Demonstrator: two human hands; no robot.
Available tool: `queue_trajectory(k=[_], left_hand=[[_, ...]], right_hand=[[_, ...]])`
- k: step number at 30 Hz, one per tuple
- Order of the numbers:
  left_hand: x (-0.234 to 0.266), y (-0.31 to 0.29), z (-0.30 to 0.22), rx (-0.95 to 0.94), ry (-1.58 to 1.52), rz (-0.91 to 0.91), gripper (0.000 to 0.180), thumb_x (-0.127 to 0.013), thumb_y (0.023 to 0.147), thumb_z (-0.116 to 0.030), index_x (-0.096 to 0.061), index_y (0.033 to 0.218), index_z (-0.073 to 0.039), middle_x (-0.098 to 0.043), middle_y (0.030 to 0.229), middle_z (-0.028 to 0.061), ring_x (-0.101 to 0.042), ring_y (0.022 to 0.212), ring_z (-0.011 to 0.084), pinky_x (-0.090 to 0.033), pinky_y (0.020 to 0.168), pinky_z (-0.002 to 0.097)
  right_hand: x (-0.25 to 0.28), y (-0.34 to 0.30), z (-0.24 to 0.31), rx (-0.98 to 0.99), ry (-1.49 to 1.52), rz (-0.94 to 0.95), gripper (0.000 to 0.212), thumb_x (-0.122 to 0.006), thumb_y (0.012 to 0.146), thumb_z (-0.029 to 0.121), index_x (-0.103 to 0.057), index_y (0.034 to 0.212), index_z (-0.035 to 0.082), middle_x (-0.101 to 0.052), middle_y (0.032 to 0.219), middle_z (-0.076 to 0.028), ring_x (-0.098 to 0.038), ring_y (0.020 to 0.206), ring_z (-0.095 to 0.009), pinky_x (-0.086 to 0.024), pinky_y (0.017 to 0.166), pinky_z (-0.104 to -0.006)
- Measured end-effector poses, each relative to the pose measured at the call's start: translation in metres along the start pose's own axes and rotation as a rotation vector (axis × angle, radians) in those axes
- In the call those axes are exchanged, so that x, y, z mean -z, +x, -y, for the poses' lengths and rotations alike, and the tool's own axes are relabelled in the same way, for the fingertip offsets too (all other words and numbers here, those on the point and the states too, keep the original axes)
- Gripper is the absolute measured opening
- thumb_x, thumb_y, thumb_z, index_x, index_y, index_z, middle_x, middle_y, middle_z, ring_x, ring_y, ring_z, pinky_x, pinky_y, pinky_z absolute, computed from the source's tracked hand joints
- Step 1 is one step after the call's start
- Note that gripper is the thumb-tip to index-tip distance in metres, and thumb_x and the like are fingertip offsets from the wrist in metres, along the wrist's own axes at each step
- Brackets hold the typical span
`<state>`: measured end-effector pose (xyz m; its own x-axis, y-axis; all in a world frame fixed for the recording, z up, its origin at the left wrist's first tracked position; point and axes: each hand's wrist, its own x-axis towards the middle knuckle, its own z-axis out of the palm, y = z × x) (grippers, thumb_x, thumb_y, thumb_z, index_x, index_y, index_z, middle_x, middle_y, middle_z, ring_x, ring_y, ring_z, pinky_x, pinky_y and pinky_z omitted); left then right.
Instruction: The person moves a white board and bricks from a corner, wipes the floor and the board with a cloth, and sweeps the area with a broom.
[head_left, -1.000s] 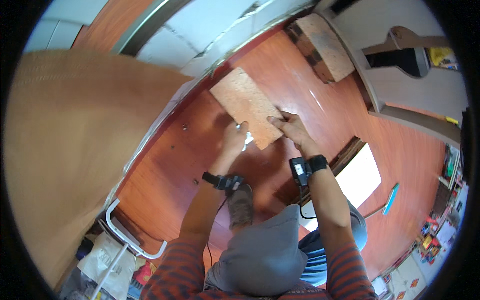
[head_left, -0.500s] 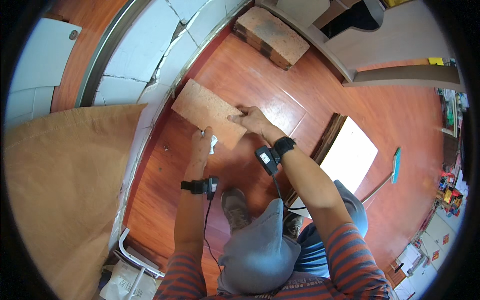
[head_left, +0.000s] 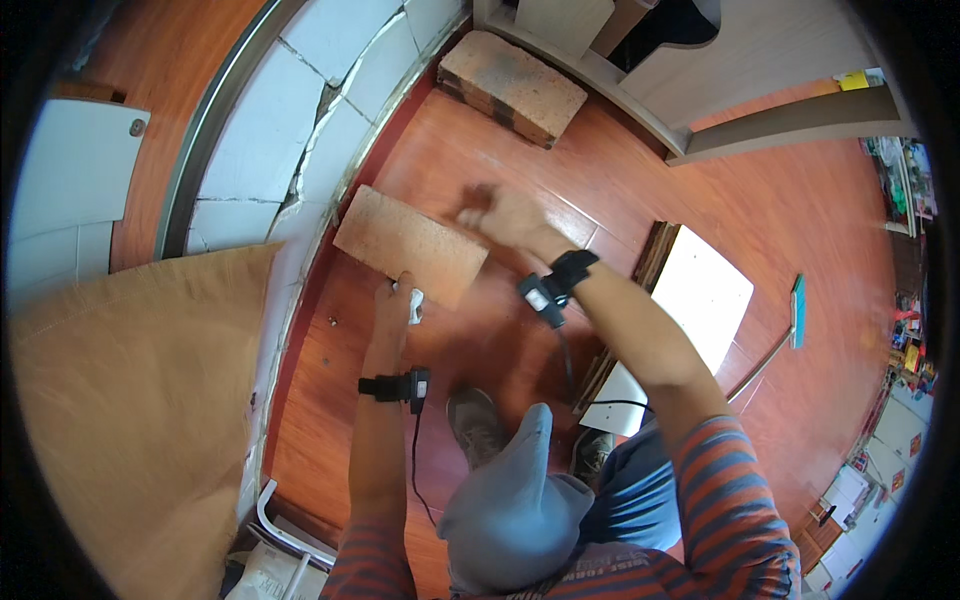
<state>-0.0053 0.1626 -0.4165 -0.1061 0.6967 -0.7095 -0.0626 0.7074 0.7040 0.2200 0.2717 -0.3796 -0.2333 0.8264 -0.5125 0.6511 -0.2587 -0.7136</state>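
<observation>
Steadying the flat brick (head_left: 410, 244) on the floor, left hand (head_left: 392, 304) should press its near edge, fingers closed on a white scrap (head_left: 415, 305), while right hand (head_left: 505, 213), blurred, grip untellable, hovers clear above its far corner

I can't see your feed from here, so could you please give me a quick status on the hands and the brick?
Left hand on brick, white scrap under fingers. Right hand above brick's far end, blurred. Brick stack beyond, apart.

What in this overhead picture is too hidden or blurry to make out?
- Right hand, head view: motion-blurred, so its grip cannot be told.
- Left hand, head view: fingertips hidden at the edge of the brick; white scrap beside it too small to identify.
- Shelf clutter, right rim: squeezed by fisheye bending.
</observation>
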Motion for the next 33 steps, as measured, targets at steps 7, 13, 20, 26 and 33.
queue_trajectory(k=[7, 13, 20, 26, 33], left_hand=[[0.006, -0.045, 0.013, 0.037, 0.055, -0.007, 0.033, -0.057, 0.091, -0.031, -0.050, 0.110, -0.005, -0.049, 0.067, 0.0011, -0.046, 0.050, 0.0092, -0.036, 0.040, 0.0234], [0.026, -0.078, 0.053, 0.069, 0.137, -0.015, 0.041, -0.055, 0.092, -0.029, -0.046, 0.126, -0.008, -0.046, 0.063, -0.0007, -0.045, 0.050, 0.0086, -0.036, 0.042, 0.0241], [0.018, -0.098, 0.058, 0.209, 0.109, -0.082, 0.044, -0.056, 0.092, -0.029, -0.046, 0.129, -0.008, -0.050, 0.069, 0.0003, -0.050, 0.055, 0.0096, -0.038, 0.044, 0.0244], [-0.017, -0.092, 0.054, 0.237, 0.148, 0.068, 0.050, -0.060, 0.088, -0.031, -0.048, 0.130, -0.007, -0.052, 0.069, 0.0005, -0.048, 0.052, 0.0081, -0.038, 0.042, 0.0236], [-0.070, -0.080, 0.067, 0.168, 0.459, 0.504, 0.039, -0.062, 0.086, -0.030, -0.061, 0.110, 0.000, -0.063, 0.080, 0.0068, -0.057, 0.066, 0.0108, -0.047, 0.054, 0.0261]], right_hand=[[0.127, 0.042, -0.022, -0.048, -0.595, -0.599, 0.116, -0.083, 0.058, 0.042, -0.013, 0.146, 0.013, -0.017, 0.145, -0.027, -0.022, 0.133, -0.045, -0.026, 0.104, -0.0594], [0.147, 0.086, -0.060, 0.076, -0.452, -0.394, 0.122, -0.082, 0.049, 0.031, -0.010, 0.147, 0.018, -0.013, 0.144, -0.031, -0.025, 0.129, -0.053, -0.032, 0.105, -0.0518], [0.146, 0.083, -0.061, 0.054, -0.413, -0.362, 0.120, -0.079, 0.049, 0.025, -0.011, 0.147, 0.015, -0.012, 0.144, -0.033, -0.026, 0.128, -0.054, -0.033, 0.106, -0.0495], [0.155, 0.074, -0.070, 0.087, -0.491, -0.363, 0.125, -0.084, 0.051, 0.045, -0.009, 0.147, 0.016, -0.006, 0.148, -0.029, -0.014, 0.134, -0.051, -0.027, 0.108, -0.0520], [0.190, -0.106, -0.128, 0.177, -0.148, -0.573, 0.074, -0.061, 0.086, 0.043, -0.030, 0.141, 0.005, -0.028, 0.146, -0.021, -0.029, 0.135, -0.031, -0.028, 0.108, -0.0429]])
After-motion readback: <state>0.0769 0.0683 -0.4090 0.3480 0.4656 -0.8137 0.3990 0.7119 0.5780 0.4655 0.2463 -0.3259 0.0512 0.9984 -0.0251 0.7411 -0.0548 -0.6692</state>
